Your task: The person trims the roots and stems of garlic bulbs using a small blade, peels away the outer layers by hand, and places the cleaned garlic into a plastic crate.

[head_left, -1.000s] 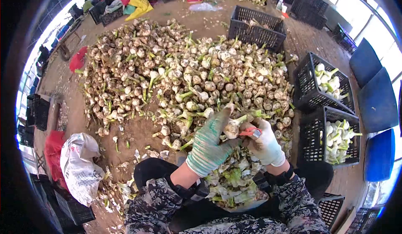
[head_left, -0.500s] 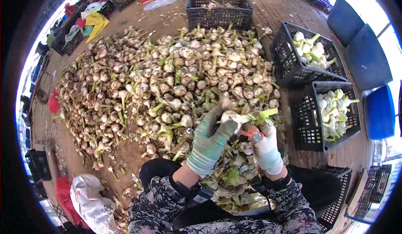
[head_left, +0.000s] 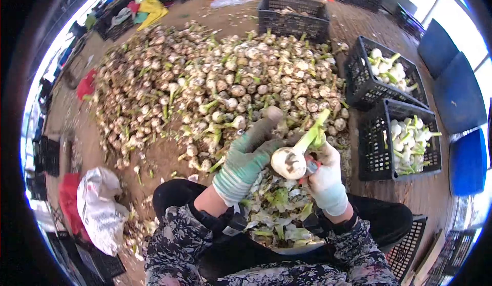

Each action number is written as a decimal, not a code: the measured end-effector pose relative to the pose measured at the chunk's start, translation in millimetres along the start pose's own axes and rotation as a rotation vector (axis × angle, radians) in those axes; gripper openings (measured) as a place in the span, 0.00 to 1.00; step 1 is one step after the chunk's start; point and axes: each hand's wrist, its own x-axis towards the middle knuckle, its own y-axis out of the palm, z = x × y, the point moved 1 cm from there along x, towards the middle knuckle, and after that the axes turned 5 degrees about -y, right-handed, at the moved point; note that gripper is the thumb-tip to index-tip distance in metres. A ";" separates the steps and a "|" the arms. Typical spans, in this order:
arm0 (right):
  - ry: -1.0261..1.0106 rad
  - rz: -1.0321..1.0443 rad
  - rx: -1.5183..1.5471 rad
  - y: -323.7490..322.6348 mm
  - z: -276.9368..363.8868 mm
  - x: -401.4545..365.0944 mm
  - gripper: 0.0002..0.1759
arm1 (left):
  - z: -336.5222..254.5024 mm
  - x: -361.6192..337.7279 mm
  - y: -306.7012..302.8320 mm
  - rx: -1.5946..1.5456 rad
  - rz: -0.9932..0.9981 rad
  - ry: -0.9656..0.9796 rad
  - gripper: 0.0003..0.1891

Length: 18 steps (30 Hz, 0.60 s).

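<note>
My left hand (head_left: 246, 163), in a green and white glove with dirty fingertips, is at the left side of a garlic bulb (head_left: 288, 163), its fingers spread toward it. The bulb is pale with a brown patch, and its green stem (head_left: 313, 135) points up to the right. My right hand (head_left: 327, 176), in a white glove, is closed round a red-handled tool (head_left: 311, 167) beside the bulb; the tool's blade is mostly hidden. Behind both hands lies a large heap of garlic (head_left: 225, 83). Peeled skins and leaves (head_left: 281, 209) lie in a container below them.
Two black crates (head_left: 365, 83) (head_left: 376, 147) with cleaned garlic stand at the right, near blue panels (head_left: 458, 94). Another black crate (head_left: 293, 29) is behind the heap. A white sack (head_left: 100, 212) lies at the lower left beside a red one (head_left: 70, 199).
The view has shifted slightly. The bulb now hangs lower with its stem pointing up, and its brown patch faces the camera. My left fingers have opened away from it.
</note>
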 end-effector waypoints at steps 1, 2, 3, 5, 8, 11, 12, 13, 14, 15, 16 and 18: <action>-0.064 0.022 -0.109 8.3 2.6 -3.2 0.18 | 0.3 -9.4 -4.9 0.024 -0.012 0.010 0.22; -0.129 0.035 -0.217 13.1 4.3 -5.2 0.19 | 1.7 -18.6 -8.9 0.049 -0.018 0.013 0.22; -0.076 0.107 -0.165 8.4 1.4 -4.0 0.21 | -0.8 -26.4 -5.4 0.015 -0.051 -0.006 0.23; -0.017 0.058 -0.158 3.1 4.0 -10.2 0.22 | -1.4 -38.1 0.3 -0.234 -0.017 -0.116 0.26; -0.272 0.031 -0.454 -6.5 13.9 -19.5 0.21 | 10.5 -44.9 19.2 -0.320 0.087 -0.065 0.29; -0.598 -0.011 -0.884 -15.1 35.2 -34.4 0.20 | 8.2 -49.7 38.4 -0.245 0.107 -0.078 0.31; -0.667 -0.029 -1.043 -14.5 42.6 -40.8 0.19 | 12.3 -49.7 40.1 -0.216 0.121 -0.051 0.32; -0.690 -0.017 -1.088 -11.0 48.8 -48.4 0.18 | 19.6 -46.1 40.0 -0.057 0.105 0.037 0.32; -0.775 0.004 -1.169 -3.5 51.2 -54.1 0.16 | 23.7 -45.9 40.3 -0.062 0.118 0.036 0.32; -0.804 0.008 -1.151 6.5 52.0 -60.7 0.13 | 24.4 -46.5 40.7 -0.119 0.123 0.025 0.31; -0.835 0.014 -1.132 15.1 53.9 -67.2 0.11 | 22.8 -47.4 40.9 -0.177 0.126 0.017 0.30; -0.841 0.034 -1.147 20.0 57.9 -73.2 0.11 | 13.8 -48.8 32.9 -0.145 0.162 -0.008 0.29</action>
